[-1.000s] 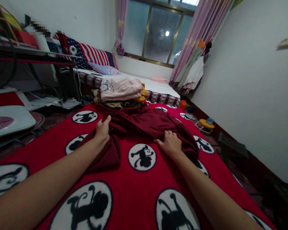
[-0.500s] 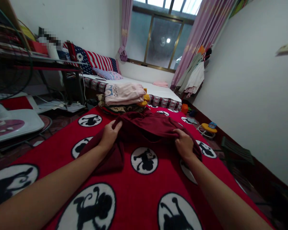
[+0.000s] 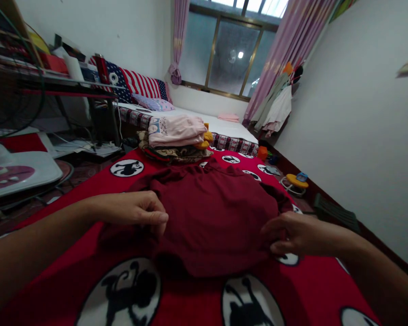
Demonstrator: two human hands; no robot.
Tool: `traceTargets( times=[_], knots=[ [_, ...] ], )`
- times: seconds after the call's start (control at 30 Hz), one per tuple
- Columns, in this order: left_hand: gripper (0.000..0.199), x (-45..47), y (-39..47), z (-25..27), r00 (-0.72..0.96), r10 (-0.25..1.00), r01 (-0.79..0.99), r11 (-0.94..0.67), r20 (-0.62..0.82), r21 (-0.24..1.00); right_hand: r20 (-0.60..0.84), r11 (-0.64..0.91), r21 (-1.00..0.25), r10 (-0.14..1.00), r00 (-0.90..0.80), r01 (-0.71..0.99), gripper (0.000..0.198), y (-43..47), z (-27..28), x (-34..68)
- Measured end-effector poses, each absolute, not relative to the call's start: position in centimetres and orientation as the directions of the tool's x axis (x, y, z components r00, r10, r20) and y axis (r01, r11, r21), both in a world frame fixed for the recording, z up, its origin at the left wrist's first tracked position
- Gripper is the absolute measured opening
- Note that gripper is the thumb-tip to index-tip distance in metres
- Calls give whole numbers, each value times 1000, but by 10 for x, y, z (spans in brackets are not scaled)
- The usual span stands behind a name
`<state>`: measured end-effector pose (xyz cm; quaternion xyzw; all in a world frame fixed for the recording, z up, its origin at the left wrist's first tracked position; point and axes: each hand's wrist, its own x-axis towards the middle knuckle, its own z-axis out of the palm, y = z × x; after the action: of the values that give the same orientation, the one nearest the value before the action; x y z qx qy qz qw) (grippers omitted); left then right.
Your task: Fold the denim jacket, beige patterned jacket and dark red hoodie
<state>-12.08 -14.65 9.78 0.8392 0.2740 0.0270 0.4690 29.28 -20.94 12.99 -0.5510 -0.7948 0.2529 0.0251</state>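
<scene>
While a red blanket (image 3: 197, 299) with white circles and black figures fills the foreground, a maroon top (image 3: 217, 213) lies spread on its middle, hem nearest and collar away. Over its left side, the left hand (image 3: 136, 210) has its fingers curled in towards the thumb; whether they pinch cloth, I cannot tell. By its right edge, the right hand (image 3: 292, 233) has a small gap between thumb and fingers, and contact with the fabric is unclear. Just beyond the collar, a stack of folded clothes (image 3: 177, 152) takes up the blanket's far end, a pink garment (image 3: 180, 129) uppermost. Off to the left is a white fan base (image 3: 42, 167); to the right, a yellow stool (image 3: 295, 182) bears a blue object (image 3: 302, 176). Farther off, a red flask (image 3: 101, 68) stands upright on the cluttered desk (image 3: 105, 85), its contents hidden, and a white mattress (image 3: 197, 115) lies below the window (image 3: 231, 59).
</scene>
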Motion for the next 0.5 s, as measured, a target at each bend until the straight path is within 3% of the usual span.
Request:
traceTargets(
  times=[0.07, 0.13, 0.2, 0.3, 0.4, 0.5],
  knots=[
    [47, -125, -133, 90, 775, 626, 480, -492, -87, 726, -241, 223, -574, 873, -424, 788, 34, -198, 120, 267],
    [46, -128, -113, 73, 566, 809, 620, -545, 159, 565, -16, 271, -671, 925, -379, 690, 35, -182, 96, 237],
    [58, -130, -92, 50, 332, 882, 793, -453, 336, 407, 167, 357, -692, 925, -342, 627, 32, -167, 64, 210],
    [72, -136, -68, 23, 222, 922, 863, -337, 318, 376, 291, 445, -617, 896, -337, 650, 21, -153, 21, 184],
    [58, -146, -55, 21, 226, 940, 869, -314, 257, 382, 322, 443, -579, 896, -307, 684, 17, -152, 7, 175],
    [38, -161, -45, 46, 214, 922, 869, -330, 323, 368, 307, 454, -654, 890, -337, 605, 18, -158, 16, 175]
  ],
)
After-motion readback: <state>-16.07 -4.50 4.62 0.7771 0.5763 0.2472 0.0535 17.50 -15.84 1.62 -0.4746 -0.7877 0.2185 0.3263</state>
